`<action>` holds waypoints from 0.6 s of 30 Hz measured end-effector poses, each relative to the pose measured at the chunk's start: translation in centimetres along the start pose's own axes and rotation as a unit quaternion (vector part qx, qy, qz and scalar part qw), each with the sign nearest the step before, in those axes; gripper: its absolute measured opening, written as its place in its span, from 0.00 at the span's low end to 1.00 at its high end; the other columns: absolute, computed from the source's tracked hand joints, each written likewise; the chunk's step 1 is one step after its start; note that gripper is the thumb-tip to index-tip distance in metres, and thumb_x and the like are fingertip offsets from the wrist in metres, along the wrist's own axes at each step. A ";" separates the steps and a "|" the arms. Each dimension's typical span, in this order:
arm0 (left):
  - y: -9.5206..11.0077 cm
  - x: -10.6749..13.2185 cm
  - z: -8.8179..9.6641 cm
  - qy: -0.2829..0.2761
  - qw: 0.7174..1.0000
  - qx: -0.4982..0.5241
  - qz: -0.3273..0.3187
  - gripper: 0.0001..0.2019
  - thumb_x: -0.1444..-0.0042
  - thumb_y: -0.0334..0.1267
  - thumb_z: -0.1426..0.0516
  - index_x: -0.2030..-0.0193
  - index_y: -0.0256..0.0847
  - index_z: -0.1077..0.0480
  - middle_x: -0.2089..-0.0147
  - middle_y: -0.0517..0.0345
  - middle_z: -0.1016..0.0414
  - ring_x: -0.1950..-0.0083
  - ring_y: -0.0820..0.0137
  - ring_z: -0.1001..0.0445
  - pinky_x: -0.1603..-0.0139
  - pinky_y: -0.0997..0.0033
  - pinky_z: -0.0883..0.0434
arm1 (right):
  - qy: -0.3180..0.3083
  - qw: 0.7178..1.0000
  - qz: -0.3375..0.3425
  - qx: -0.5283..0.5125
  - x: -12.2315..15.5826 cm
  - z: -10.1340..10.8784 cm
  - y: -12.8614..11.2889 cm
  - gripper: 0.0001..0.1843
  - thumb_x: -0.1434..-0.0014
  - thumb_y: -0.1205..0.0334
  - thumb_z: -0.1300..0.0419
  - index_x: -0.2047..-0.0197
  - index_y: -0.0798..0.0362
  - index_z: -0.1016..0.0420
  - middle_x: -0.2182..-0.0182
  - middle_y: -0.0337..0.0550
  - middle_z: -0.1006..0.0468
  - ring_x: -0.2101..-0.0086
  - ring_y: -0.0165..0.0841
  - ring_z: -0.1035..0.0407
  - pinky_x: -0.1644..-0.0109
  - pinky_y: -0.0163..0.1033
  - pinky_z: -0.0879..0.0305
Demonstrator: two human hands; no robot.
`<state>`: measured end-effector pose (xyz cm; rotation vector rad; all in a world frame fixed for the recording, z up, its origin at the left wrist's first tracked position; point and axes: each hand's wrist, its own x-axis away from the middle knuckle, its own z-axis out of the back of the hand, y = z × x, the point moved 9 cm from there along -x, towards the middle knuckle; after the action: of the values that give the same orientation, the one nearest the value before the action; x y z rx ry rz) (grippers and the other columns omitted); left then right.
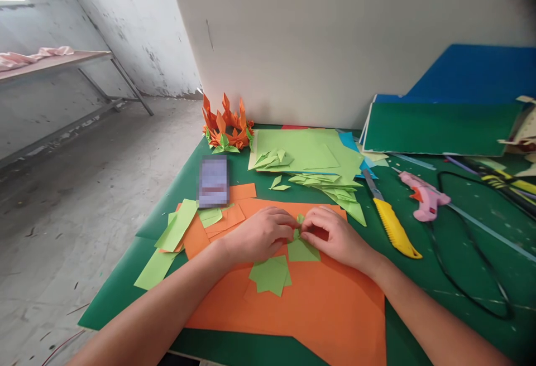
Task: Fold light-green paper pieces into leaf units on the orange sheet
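Observation:
My left hand (263,233) and my right hand (335,236) meet over a large orange sheet (326,299). Between their fingertips is a small piece of light green paper (297,232), pinched from both sides; its exact fold is partly hidden by the fingers. Just below it lies a flat green paper square (303,251), close under the right fingers. Several more green squares (270,275) overlap in a loose pile nearer to me.
A phone (213,181) and cut paper strips (178,225) lie left. Behind are an orange and green paper crown (226,126), green sheets (305,145) and folded green leaves (335,184). A yellow utility knife (393,224) and a corded pink glue gun (425,196) lie right.

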<state>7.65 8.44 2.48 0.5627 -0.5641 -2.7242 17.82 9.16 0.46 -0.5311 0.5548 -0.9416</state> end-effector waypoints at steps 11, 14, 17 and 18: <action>0.3 0.0 -0.1 -0.023 1.000 -0.007 0.000 0.11 0.46 0.22 0.48 0.62 0.40 0.29 0.50 0.52 0.24 0.46 0.62 0.28 0.46 0.61 0.32 | 0.024 0.999 -0.026 -0.005 -0.1 -0.2 0.1 0.08 0.42 0.71 0.42 0.69 0.50 0.35 0.70 0.39 0.29 0.64 0.35 0.36 0.61 0.39 0.38; 0.1 0.0 -0.1 -0.025 1.000 0.000 0.015 0.14 0.49 0.20 0.49 0.63 0.40 0.29 0.50 0.53 0.23 0.47 0.63 0.28 0.45 0.61 0.33 | 0.036 0.999 -0.030 -0.002 -0.1 -0.2 0.1 0.09 0.43 0.72 0.43 0.70 0.50 0.36 0.71 0.38 0.30 0.65 0.34 0.36 0.61 0.39 0.38; 0.0 0.0 -0.1 -0.021 0.999 0.009 0.024 0.15 0.50 0.19 0.50 0.63 0.40 0.29 0.52 0.54 0.23 0.48 0.63 0.27 0.45 0.62 0.33 | 0.041 0.999 -0.034 -0.005 -0.2 -0.3 0.2 0.09 0.44 0.72 0.42 0.71 0.51 0.37 0.71 0.38 0.30 0.65 0.34 0.36 0.61 0.39 0.38; -0.1 0.0 -0.1 -0.020 0.999 0.010 0.026 0.15 0.50 0.19 0.50 0.62 0.40 0.29 0.52 0.54 0.23 0.48 0.64 0.27 0.45 0.62 0.33 | 0.041 0.999 -0.034 -0.007 -0.2 -0.3 0.2 0.08 0.44 0.72 0.42 0.71 0.51 0.36 0.71 0.38 0.30 0.65 0.34 0.36 0.61 0.39 0.38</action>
<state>7.67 8.47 2.38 0.4933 -0.6087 -2.6887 17.67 9.40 0.15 -0.5283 0.6193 -1.0291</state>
